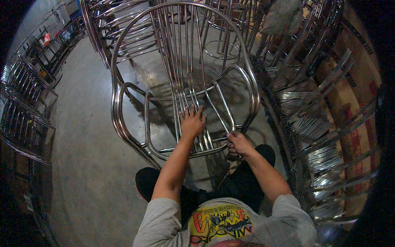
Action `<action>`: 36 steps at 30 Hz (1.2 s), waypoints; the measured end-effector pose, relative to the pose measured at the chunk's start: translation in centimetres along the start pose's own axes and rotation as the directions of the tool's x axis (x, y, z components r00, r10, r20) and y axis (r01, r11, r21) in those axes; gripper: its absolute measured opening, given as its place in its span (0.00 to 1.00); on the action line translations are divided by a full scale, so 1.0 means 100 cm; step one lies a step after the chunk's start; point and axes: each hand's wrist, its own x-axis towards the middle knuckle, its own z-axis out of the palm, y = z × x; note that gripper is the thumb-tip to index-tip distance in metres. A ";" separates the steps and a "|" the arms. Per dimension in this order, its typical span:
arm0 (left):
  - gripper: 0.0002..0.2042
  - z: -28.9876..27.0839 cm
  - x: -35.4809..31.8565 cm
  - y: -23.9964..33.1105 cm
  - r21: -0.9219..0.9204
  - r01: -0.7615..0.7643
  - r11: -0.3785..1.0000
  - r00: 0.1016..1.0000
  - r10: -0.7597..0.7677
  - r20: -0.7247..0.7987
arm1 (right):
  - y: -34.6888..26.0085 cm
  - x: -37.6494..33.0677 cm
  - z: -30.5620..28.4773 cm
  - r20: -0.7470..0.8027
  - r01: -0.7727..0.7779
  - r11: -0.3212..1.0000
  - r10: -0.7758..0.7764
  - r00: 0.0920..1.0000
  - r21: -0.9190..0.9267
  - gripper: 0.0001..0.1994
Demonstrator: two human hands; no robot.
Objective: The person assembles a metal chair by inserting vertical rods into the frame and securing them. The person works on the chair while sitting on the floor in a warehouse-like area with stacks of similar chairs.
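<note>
A chair frame of shiny bent metal tubes stands in front of me, with a rounded back and looped armrests. Slim parallel bars run down its back and along the seat. My left hand lies flat on the seat bars, fingers spread. At the seat's front right corner, my right hand is closed around the tube. Its fingertips are partly hidden, so any small thing inside that grip does not show.
More metal chair frames stand behind this one, and others line the left side. On the right, a rack holds many cut metal tubes beside brown cardboard. A grey cloth-like bundle sits at the far right.
</note>
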 end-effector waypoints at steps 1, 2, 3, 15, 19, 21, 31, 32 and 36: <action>0.28 0.000 0.000 0.000 -0.012 0.000 1.000 1.000 0.000 0.005 | -0.002 -0.001 0.002 -0.001 -0.006 1.000 0.006 1.000 -0.006 0.08; 0.28 0.001 0.001 0.000 -0.009 0.002 1.000 1.000 -0.002 0.013 | -0.004 -0.003 0.004 -0.003 -0.012 1.000 0.012 1.000 -0.011 0.08; 0.28 0.001 0.001 0.000 0.013 0.003 1.000 1.000 -0.003 0.015 | -0.006 -0.005 0.005 0.002 -0.002 1.000 0.002 1.000 -0.015 0.08; 0.26 0.011 -0.002 -0.003 -0.017 -0.039 0.999 0.990 0.037 -0.133 | 0.015 0.041 -0.004 -0.064 0.187 0.964 -0.203 0.977 -0.190 0.12; 0.27 0.018 0.002 -0.005 -0.035 -0.023 0.999 0.981 0.016 -0.196 | 0.008 0.071 0.016 -0.078 0.276 0.654 -0.458 0.886 -0.705 0.18; 0.27 0.021 0.004 -0.007 0.006 -0.028 1.000 0.981 0.028 -0.190 | 0.000 0.076 0.030 0.020 0.202 0.533 -0.328 0.945 -0.821 0.21; 0.26 0.030 0.003 -0.012 -0.014 -0.029 0.999 0.974 0.025 -0.227 | -0.007 0.093 0.065 -0.047 0.169 0.480 -0.406 0.913 -0.861 0.21; 0.27 0.031 0.003 -0.012 -0.026 -0.039 0.999 0.968 0.031 -0.251 | -0.007 0.095 0.064 -0.034 0.180 0.494 -0.394 0.919 -0.851 0.21; 0.27 0.031 0.004 -0.012 -0.044 -0.039 0.998 0.967 0.027 -0.253 | -0.010 0.098 0.058 0.042 0.211 0.415 -0.382 0.923 -0.885 0.21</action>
